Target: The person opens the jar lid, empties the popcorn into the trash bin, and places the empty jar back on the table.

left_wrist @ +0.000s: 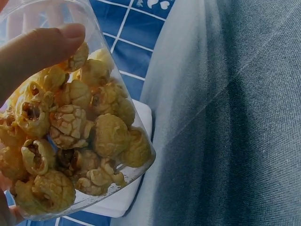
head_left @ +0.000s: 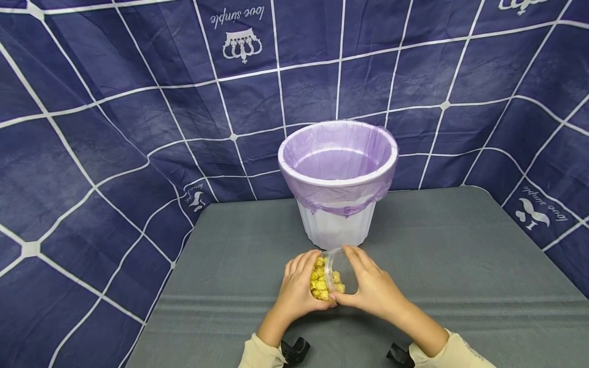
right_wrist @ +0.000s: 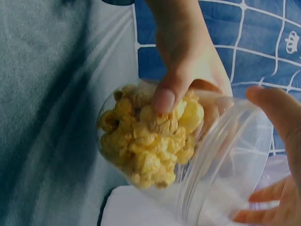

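Observation:
A clear plastic jar (head_left: 329, 271) lies tilted on its side between both hands, low in the middle of the head view. Golden caramel popcorn (left_wrist: 70, 125) fills much of its body. My left hand (head_left: 296, 286) grips the body, its thumb (left_wrist: 47, 44) across the side in the left wrist view. With thumb and fingers spread around it, my right hand (head_left: 375, 289) holds the clear end beyond the ridged ring (right_wrist: 207, 165). A few popcorn pieces show on that side of the ring in the head view.
A white bin (head_left: 338, 225) with a purple liner (head_left: 340, 191) folded over its rim stands just beyond the hands. Grey cloth (head_left: 230, 255) covers the table. Blue checked fabric (head_left: 184, 102) hangs behind and at both sides.

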`<state>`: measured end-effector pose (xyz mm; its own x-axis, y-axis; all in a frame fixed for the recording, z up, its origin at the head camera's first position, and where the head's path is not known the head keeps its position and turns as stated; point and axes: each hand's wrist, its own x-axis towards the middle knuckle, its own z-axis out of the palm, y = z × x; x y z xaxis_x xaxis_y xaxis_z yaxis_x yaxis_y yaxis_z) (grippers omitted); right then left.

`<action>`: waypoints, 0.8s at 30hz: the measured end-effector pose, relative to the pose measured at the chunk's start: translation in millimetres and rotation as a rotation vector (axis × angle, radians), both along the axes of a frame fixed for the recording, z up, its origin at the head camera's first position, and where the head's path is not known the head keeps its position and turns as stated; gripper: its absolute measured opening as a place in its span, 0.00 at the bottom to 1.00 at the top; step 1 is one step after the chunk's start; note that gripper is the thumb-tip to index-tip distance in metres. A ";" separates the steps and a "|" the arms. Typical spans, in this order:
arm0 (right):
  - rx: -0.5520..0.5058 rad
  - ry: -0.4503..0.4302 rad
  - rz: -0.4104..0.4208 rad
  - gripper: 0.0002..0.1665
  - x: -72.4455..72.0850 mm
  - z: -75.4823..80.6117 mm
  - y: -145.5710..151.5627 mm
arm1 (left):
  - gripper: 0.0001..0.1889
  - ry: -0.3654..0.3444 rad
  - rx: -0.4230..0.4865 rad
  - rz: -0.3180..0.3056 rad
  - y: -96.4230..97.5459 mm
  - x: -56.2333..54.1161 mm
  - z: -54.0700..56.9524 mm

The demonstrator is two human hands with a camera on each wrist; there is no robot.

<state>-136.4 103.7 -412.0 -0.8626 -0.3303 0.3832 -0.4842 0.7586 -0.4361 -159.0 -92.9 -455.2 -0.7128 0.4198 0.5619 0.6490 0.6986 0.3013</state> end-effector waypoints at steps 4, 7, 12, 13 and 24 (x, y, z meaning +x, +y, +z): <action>0.017 0.027 0.095 0.60 -2.5 -1.8 5.4 | 0.55 0.005 -0.012 0.000 -1.2 0.8 0.2; 0.023 0.073 0.182 0.60 -5.4 -3.4 10.7 | 0.55 0.002 -0.015 -0.003 -1.7 1.3 0.6; 0.016 0.128 0.333 0.61 -12.2 -4.4 17.7 | 0.56 -0.006 -0.016 -0.010 -2.2 1.4 0.2; 0.012 0.127 0.357 0.61 -13.6 -4.7 18.6 | 0.56 -0.006 -0.018 -0.012 -2.2 1.4 0.0; -0.006 0.014 0.425 0.63 -14.1 -3.2 22.2 | 0.57 -0.004 -0.011 -0.016 -2.3 1.6 -1.1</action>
